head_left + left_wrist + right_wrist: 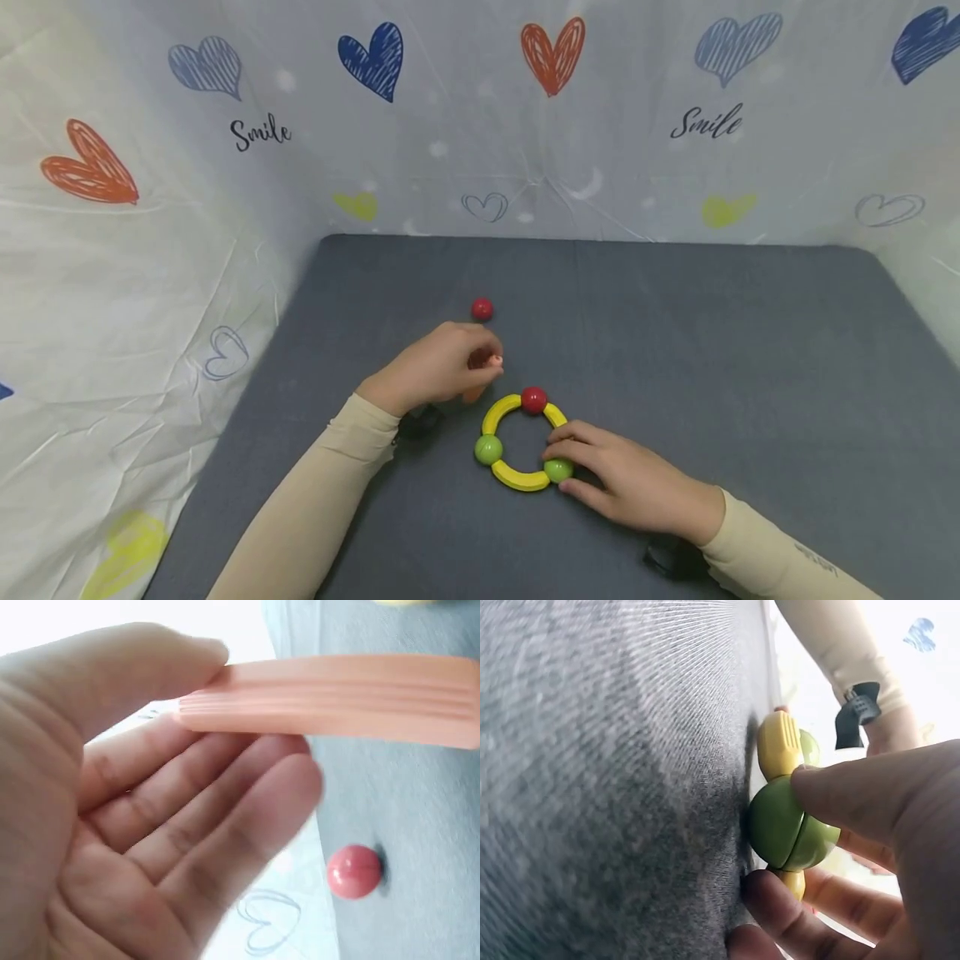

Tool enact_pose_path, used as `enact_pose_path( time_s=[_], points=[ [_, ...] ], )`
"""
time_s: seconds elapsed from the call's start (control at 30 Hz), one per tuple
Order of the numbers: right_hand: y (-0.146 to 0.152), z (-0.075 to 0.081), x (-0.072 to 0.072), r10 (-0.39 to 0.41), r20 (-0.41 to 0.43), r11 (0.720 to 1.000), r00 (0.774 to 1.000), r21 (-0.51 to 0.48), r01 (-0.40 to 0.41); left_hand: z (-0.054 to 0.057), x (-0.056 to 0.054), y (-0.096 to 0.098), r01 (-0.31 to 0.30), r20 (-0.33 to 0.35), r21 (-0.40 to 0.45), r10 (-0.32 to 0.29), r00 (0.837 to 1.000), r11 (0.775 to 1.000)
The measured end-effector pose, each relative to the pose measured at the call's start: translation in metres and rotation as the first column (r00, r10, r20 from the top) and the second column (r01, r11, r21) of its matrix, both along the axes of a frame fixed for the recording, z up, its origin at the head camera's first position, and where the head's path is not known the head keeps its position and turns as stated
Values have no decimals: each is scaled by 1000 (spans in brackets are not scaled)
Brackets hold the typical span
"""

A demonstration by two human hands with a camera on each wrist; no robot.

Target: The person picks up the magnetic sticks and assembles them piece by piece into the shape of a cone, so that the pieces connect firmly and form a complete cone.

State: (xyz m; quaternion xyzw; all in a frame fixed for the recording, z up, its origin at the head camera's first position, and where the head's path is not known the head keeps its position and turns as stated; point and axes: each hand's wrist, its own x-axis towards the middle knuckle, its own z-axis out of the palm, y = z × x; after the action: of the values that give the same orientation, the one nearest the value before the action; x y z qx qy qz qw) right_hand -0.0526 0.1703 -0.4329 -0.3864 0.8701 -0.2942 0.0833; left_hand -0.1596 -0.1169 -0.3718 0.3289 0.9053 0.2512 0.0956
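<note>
Between thumb and fingertips, my left hand [442,364] holds an orange ridged stick-like piece [337,701], raised off the table. In the head view most of that piece is hidden by the hand. A ring of yellow curved pieces [521,478] joined by balls lies flat on the table: a red ball [534,400] at the top, one green ball [488,450] at the left and another green ball [558,470] at the lower right. My right hand [637,479] grips that lower-right ball, thumb on one side and fingers on the other, partly covering the ring's right side.
A loose red ball [482,309] sits on the dark grey tabletop [712,350], beyond my left hand. White sheeting [450,133] printed with hearts and lettering stands along the back and left edges.
</note>
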Motion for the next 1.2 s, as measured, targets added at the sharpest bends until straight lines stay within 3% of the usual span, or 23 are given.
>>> enact_pose_path(
  time_s=[0.13, 0.33, 0.5, 0.63, 0.73, 0.87, 0.97, 1.1, 1.2],
  points=[
    [0, -1, -1, -4, 6, 1000, 1000, -3, 4, 2, 5, 4, 51, -40, 147, -45, 998, 988],
    [0, -2, -1, -5, 10, 1000, 1000, -20, 6, -1, 9, 13, 174, -155, 350, -127, 980, 920],
    [0, -2, -2, 0, 14, 999, 1000, -32, 1, -5, 12, 19, 226, -225, 402, -144, 964, 887],
    [0, -3, -1, 6, 13, 999, 1000, -43, -5, -9, 15, 23, 241, -244, 383, -154, 957, 892],
    [-1, -5, -1, 12, 18, 998, 1000, -56, -11, -12, 16, 24, 219, -199, 371, -153, 968, 902],
    [-3, -7, -1, 21, 37, 997, 999, -73, -18, -15, 16, 23, 145, -52, 375, -136, 989, 915],
    [-2, -6, -1, 16, 46, 993, 999, -118, -11, -19, 14, 24, 107, 45, 350, -131, 990, 931],
    [1, 0, -8, -43, -20, 985, 999, -168, 39, -27, 9, 25, 118, 87, 280, -147, 985, 953],
    [2, 6, -21, -125, -72, 983, 990, -142, 114, -31, 7, 24, 122, 93, 248, -149, 984, 961]
  ],
)
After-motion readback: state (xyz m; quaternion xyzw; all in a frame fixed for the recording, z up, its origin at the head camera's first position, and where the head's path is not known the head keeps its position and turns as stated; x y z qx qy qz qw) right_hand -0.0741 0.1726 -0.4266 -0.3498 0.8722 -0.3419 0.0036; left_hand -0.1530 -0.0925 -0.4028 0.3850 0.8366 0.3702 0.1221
